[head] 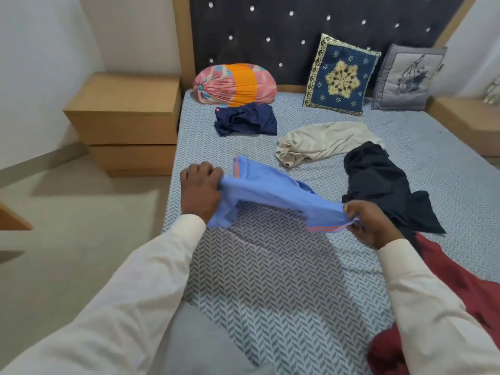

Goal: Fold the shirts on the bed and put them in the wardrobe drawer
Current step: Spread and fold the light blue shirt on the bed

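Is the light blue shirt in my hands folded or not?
Not folded. The light blue shirt hangs bunched and stretched above the bed between the left hand and the right hand, each gripping one end.

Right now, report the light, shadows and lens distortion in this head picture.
Head view: soft, even indoor light, no harsh glare; only the headboard studs glint. The held blue shirt casts a broad, soft-edged shadow on the bed sheet below it. The wide-angle lens bows the edges, so the bedside cabinet leans; the sleeves at the bottom look stretched.
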Tool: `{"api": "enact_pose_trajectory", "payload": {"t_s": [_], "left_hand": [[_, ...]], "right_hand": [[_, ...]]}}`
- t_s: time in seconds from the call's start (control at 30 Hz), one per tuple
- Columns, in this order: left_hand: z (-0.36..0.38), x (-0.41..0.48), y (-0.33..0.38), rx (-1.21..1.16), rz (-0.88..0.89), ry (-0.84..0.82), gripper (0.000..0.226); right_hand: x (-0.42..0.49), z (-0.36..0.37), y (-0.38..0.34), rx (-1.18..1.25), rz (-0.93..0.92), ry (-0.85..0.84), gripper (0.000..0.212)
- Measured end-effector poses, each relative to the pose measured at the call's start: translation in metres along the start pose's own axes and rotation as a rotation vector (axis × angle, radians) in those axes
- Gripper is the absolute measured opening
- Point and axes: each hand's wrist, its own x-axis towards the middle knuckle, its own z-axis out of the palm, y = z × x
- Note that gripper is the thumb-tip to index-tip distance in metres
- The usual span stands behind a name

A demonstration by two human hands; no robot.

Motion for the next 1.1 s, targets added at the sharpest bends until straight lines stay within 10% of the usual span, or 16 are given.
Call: {"api": "enact_pose_trajectory", "payload": {"t_s": [0.23, 0.33, 0.43, 0.57, 0.67, 0.7, 0.8, 0.9, 1.1], "left_hand": [[-0.002, -0.088, -0.068, -0.022, -0.596, -0.706, 0.027], [-0.004, -0.104, -0.059, -0.039, -0.673, -0.965, 0.061], [0.005, -0.121, -0.037, -0.386, -0.784, -1.095, 0.086], [0.013, -0.124, -0.001, -0.702, -0.697, -1.120, 0.082], [0.012, -0.124, 0.023, -0.586, -0.571, -1.126, 0.009], [0.011, -0.122, 0.024, -0.669, -0.677, -1.071, 0.021], [0.000, -0.091, 0.007, -1.322, -1.173, -0.642, 0.015], [-0.039, -0.037, -0.025, -1.662, -1.203, -0.184, 0.034], [-0.090, -0.034, -0.059, -1.467, -1.038, -0.495, 0.016]], "right_hand": [[0.034, 0.005, 0.081, -0.870, 0.186, 0.140, 0.032], [0.011, 0.050, 0.070, -0.919, -0.108, 0.172, 0.046], [0.000, 0.094, 0.067, -0.828, -0.299, -0.166, 0.033], [-0.012, 0.129, 0.088, -1.080, -0.342, -0.644, 0.068], [-0.022, 0.148, 0.103, -1.317, -0.447, -0.573, 0.069], [-0.023, 0.156, 0.102, -1.293, -0.468, -0.514, 0.054], [-0.026, 0.172, 0.072, -1.021, -0.562, -0.342, 0.033], [-0.027, 0.184, 0.025, -0.752, -0.642, -0.232, 0.026], [-0.042, 0.218, 0.002, -0.493, -0.706, -0.520, 0.041]]}}
